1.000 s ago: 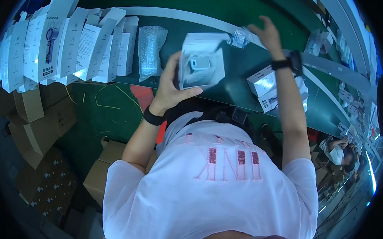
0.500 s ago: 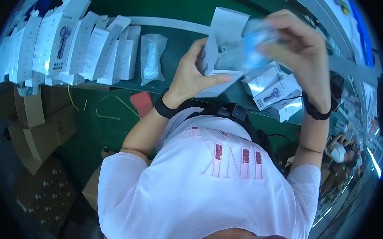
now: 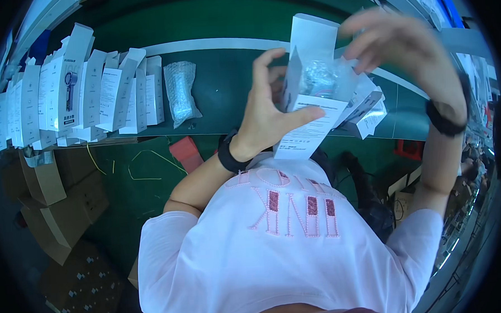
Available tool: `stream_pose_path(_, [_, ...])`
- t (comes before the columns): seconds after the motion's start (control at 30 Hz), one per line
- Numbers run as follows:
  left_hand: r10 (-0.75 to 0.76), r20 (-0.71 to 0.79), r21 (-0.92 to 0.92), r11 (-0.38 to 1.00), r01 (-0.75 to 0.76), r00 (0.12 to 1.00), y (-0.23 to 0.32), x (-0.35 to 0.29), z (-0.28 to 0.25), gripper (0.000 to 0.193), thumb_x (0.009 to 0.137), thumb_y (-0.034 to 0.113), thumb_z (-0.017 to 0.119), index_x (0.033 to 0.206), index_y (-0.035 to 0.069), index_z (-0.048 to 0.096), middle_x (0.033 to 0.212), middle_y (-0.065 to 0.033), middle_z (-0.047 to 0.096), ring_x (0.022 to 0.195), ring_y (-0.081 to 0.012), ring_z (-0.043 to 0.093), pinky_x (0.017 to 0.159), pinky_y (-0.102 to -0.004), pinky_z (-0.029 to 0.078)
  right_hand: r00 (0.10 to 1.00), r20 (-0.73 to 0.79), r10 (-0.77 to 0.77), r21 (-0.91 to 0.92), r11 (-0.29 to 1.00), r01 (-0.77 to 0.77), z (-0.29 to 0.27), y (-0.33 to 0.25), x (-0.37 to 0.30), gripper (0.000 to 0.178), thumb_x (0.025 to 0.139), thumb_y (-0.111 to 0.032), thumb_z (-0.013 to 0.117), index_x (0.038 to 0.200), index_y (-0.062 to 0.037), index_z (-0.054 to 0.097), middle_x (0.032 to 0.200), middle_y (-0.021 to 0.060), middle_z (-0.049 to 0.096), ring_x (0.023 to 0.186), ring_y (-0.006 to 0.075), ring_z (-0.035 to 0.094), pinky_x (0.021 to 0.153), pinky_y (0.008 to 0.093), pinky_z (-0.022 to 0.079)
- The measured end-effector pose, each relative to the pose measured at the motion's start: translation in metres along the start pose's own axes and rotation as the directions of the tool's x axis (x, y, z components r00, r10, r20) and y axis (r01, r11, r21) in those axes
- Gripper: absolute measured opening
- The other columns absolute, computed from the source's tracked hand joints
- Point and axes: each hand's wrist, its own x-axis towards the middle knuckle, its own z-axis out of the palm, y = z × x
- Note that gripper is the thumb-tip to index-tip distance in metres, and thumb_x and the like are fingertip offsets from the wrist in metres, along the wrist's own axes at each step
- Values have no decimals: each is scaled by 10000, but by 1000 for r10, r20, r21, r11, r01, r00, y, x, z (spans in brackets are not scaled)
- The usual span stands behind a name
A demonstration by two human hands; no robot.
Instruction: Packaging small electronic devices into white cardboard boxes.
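My left hand (image 3: 268,119) is wrapped round an upright white carton (image 3: 311,128), thumb across its printed front and fingers behind its left side. The carton's top flap (image 3: 312,39) stands up at the back. Crinkled clear plastic wrapping (image 3: 318,78) fills the opening; what lies inside it is hard to make out. Up and to the right of the opening, my right hand (image 3: 393,41) is blurred by motion, its fingers apart and nothing visible in them. A translucent plastic edge (image 3: 346,79) shows at the carton's right side, just below the right fingertips.
White cartons (image 3: 58,100) with raised flaps stand in a row at the table's left. Beside them lies a bubble-wrapped packet (image 3: 182,95). More white cartons (image 3: 366,115) lie behind the held one. Brown cardboard boxes (image 3: 62,204) and a red object (image 3: 186,153) are below the table edge.
The right hand has let go of a blurred bluish clear packet and moved up and right. Clear wrapping now shows higher in the carton's mouth. The view has shifted, too.
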Motion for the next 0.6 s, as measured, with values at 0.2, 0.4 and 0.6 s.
stream_pose_path(0.2, [-16,432,216,973,-86,902,12,-5,5,623,751,226,790,1248,30,468,1105,-85,548,1052,-174,540,888,-308,445,922,-316,224,673,738,51,108,93,-16,897,708,-317,777,1425,-23,325,1349,167,480,1193,255,496,1027,385,376])
stream_pose_path(0.4, [-296,401,140,955,261,867,-2,-5,8,569,783,191,771,1222,10,458,1069,-101,584,903,-133,587,751,-263,490,842,-490,-227,155,927,340,119,106,-44,421,840,-82,652,1251,-29,581,1279,134,566,1165,218,531,976,335,423])
stream_pose_path(0.6, [-278,379,133,960,246,882,-18,6,30,719,738,206,814,1283,39,377,1064,-128,583,928,-153,586,749,-276,494,784,-619,-45,62,992,106,120,107,-66,307,868,-82,613,1171,-38,639,1222,144,609,1155,277,568,986,371,426])
